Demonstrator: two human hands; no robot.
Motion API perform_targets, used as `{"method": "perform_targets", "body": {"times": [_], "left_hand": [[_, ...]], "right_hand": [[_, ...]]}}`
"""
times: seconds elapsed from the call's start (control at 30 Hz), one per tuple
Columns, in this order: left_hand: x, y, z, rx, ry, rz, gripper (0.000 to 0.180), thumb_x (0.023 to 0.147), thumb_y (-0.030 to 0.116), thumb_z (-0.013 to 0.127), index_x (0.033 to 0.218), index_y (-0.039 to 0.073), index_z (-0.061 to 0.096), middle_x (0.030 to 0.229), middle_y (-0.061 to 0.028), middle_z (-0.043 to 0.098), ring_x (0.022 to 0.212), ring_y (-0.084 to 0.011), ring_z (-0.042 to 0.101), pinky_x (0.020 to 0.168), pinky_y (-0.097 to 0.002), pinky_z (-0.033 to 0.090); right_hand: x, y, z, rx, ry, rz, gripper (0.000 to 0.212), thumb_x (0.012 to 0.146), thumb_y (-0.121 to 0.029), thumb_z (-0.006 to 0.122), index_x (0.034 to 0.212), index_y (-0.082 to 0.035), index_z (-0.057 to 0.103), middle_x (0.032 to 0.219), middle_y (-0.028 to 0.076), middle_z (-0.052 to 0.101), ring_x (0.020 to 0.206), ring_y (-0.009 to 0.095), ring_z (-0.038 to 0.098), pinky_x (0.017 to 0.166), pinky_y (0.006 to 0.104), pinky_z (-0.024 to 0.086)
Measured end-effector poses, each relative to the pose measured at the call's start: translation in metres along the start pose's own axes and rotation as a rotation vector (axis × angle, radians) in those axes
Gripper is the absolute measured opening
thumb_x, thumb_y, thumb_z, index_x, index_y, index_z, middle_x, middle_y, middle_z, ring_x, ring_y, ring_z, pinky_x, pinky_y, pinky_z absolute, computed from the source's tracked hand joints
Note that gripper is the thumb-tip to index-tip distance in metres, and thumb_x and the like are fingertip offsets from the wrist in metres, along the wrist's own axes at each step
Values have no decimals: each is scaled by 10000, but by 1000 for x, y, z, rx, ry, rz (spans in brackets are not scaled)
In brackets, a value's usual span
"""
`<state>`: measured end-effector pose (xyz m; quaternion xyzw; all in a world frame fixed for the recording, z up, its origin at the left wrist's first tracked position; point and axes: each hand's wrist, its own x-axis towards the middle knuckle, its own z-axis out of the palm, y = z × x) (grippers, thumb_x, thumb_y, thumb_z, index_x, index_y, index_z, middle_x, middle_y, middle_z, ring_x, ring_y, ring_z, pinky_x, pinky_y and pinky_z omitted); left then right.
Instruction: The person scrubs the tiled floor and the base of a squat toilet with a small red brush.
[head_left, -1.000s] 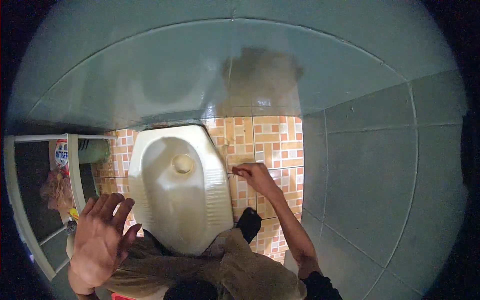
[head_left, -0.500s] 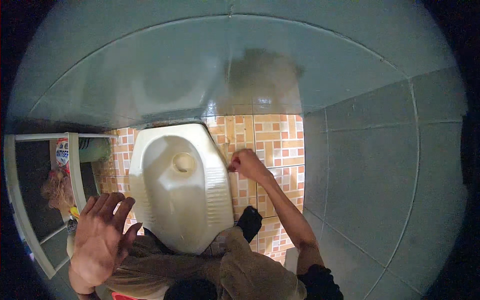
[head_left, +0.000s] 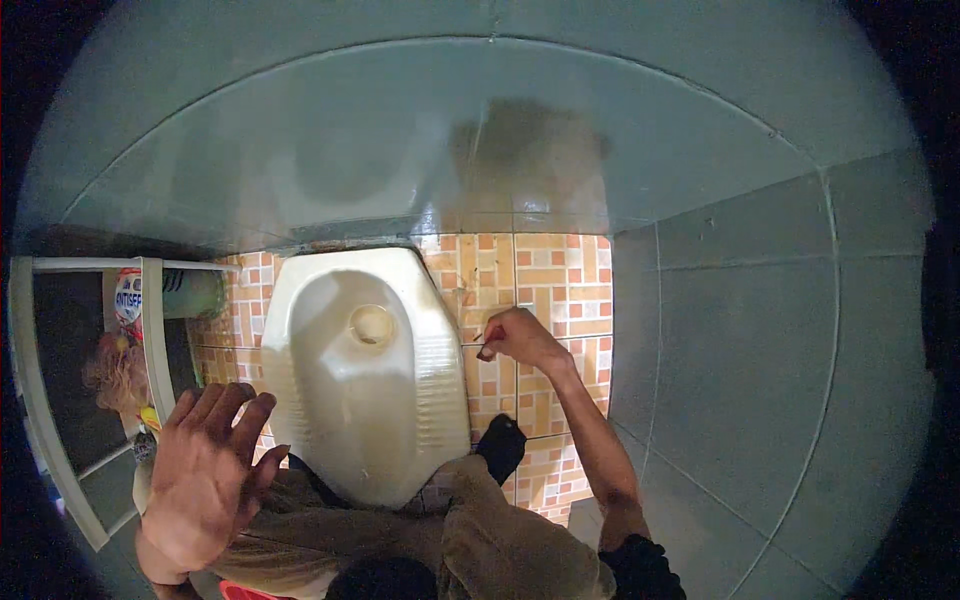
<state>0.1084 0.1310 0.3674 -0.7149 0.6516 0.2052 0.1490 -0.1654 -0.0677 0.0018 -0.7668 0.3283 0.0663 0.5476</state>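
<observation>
A cream squat toilet (head_left: pixel 440 390) with ribbed footrests is set into the patterned tile floor. Just past its right edge, my right hand (head_left: pixel 525 338) hovers low over the tiles. Its fingers are pinched together, and a small dark bit shows at the tips, too small to name. My left hand (head_left: pixel 205 480) is raised at the lower left, between the toilet and a white rack. Its fingers are spread and slightly bent, with nothing in them.
The white rack (head_left: pixel 152 340) at the left holds a mesh bath puff (head_left: pixel 118 372), a greenish container (head_left: pixel 195 295) and a white labelled package (head_left: pixel 129 300). Grey tiled walls (head_left: pixel 740 330) close in ahead and at the right. A dark-covered foot (head_left: pixel 500 447) stands beside the toilet.
My right hand has drawn slightly right, away from the toilet's edge, and the dark bit at its fingertips now shows more plainly. My left hand has barely moved.
</observation>
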Motion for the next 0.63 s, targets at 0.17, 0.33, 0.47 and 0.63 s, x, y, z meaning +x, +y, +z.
{"method": "perform_targets", "body": {"times": [0.17, 0.33, 0.47, 0.63], "left_hand": [[0, 2, -2, 26, 1, -13, 416, 821, 206, 727, 1173, 19, 609, 1147, -166, 619, 1066, -324, 594, 928, -440, 450], [-1, 0, 2, 37, 1, -29, 416, 824, 212, 726, 1174, 20, 608, 1156, -166, 617, 1070, -323, 594, 934, -431, 450], [1, 0, 0, 20, 9, -6, 418, 827, 223, 724, 1175, 24, 606, 1133, -158, 613, 1058, -320, 594, 931, -421, 453], [1, 0, -1, 38, -42, -20, 454, 827, 249, 725, 1208, 39, 593, 1169, -160, 607, 1081, -325, 589, 953, -429, 447]], "right_hand": [[12, -31, -12, -300, 629, -284, 105, 810, -46, 755, 883, 9, 703, 825, 144, 695, 807, 274, 633, 749, 394, 518], [2, -38, -21, -139, 545, -92, 110, 831, -105, 706, 889, -12, 697, 881, 170, 694, 923, 349, 599, 849, 433, 484], [6, -23, 0, 44, 210, -138, 114, 828, -108, 718, 803, 2, 703, 776, 138, 707, 743, 309, 648, 766, 416, 499], [32, -20, 5, -150, 385, -89, 168, 841, -195, 718, 785, -37, 735, 819, 158, 731, 854, 274, 711, 934, 416, 498]]}}
